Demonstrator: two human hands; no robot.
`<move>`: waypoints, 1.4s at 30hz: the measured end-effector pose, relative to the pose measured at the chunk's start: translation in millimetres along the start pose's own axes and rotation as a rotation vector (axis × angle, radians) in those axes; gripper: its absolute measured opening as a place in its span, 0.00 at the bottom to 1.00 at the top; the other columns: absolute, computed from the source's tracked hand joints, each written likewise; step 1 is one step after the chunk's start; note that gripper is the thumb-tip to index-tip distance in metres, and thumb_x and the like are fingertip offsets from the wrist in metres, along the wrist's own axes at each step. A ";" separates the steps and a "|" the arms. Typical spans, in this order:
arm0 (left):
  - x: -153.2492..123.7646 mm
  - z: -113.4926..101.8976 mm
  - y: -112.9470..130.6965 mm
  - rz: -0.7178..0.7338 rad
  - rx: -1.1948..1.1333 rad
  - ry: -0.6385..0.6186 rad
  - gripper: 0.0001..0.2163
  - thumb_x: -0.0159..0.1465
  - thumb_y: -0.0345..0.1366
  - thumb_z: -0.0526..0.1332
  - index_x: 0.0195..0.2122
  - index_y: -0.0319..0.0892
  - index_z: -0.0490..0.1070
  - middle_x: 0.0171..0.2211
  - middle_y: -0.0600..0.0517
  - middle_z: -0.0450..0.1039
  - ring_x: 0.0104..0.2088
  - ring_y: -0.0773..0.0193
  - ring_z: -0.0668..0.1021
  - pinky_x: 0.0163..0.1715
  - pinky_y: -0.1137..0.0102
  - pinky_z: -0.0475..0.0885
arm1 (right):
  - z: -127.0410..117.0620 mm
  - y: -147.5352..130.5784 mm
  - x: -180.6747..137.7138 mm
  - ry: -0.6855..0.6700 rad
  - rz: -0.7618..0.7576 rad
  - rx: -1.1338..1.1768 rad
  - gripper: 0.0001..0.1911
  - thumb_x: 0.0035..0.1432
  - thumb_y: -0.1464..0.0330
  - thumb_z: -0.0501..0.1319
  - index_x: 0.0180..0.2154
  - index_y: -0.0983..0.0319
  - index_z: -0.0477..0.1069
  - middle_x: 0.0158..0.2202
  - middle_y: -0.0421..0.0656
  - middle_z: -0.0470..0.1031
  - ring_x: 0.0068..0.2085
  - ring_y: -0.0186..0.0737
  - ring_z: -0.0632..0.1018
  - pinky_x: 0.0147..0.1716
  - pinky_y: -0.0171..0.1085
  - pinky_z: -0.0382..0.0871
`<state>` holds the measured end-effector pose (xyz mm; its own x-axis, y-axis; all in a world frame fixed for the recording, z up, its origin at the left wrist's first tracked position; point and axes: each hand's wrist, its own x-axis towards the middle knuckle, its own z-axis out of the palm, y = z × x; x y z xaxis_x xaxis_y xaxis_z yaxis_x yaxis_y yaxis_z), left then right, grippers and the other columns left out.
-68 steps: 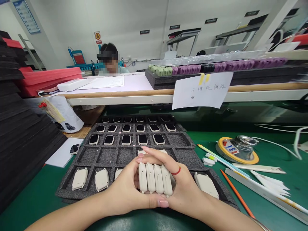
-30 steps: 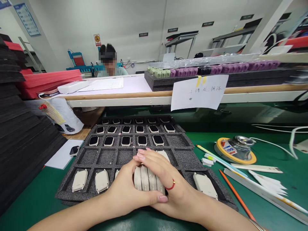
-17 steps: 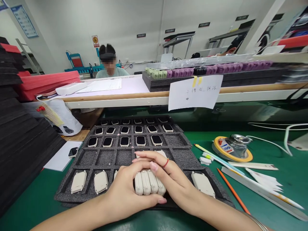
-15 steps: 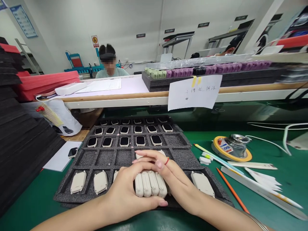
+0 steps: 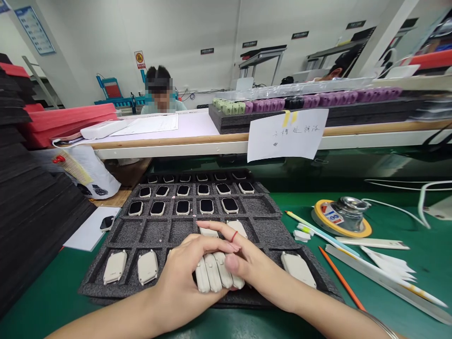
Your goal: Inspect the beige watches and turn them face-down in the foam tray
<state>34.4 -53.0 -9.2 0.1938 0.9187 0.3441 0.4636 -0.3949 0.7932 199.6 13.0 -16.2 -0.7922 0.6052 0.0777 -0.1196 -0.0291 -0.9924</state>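
Both hands meet over the near edge of a black foam tray [image 5: 261,207]. My left hand [image 5: 183,278] is wrapped around a stack of several beige watch bodies [image 5: 214,275] held on edge. My right hand [image 5: 247,263], with a red ring on one finger, presses against the stack from the right, its thumb on top and its forefinger stretched out leftward. More beige watch bodies [image 5: 115,266] lie face down in the tray's front row. Watch bodies with black screens [image 5: 206,206] fill the far rows.
A stack of black foam trays [image 5: 31,207] rises at the left. Pencils and white strips [image 5: 356,256], a tape roll with a metal loupe [image 5: 344,216] and a cable lie on the green mat at right. A shelf with a paper note [image 5: 287,134] stands behind; another person sits beyond.
The stack has tilted and sunk lower in my left hand. My right hand has slid from cupping the stack's far side to pressing it with the thumb on top.
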 end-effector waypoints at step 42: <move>-1.5 -0.1 -4.5 -0.372 -0.810 -0.247 0.26 0.61 0.40 0.67 0.57 0.45 0.59 0.53 0.45 0.70 0.54 0.55 0.73 0.52 0.62 0.68 | -0.9 5.4 -0.8 0.147 -0.583 -0.564 0.50 0.52 0.73 0.71 0.68 0.51 0.46 0.49 0.41 0.78 0.55 0.41 0.77 0.59 0.38 0.68</move>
<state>32.0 -52.6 -13.3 0.3761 0.9254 -0.0461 -0.1955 0.1279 0.9723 200.1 13.1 -21.6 -0.6047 0.4990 0.6207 -0.1376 0.7022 -0.6986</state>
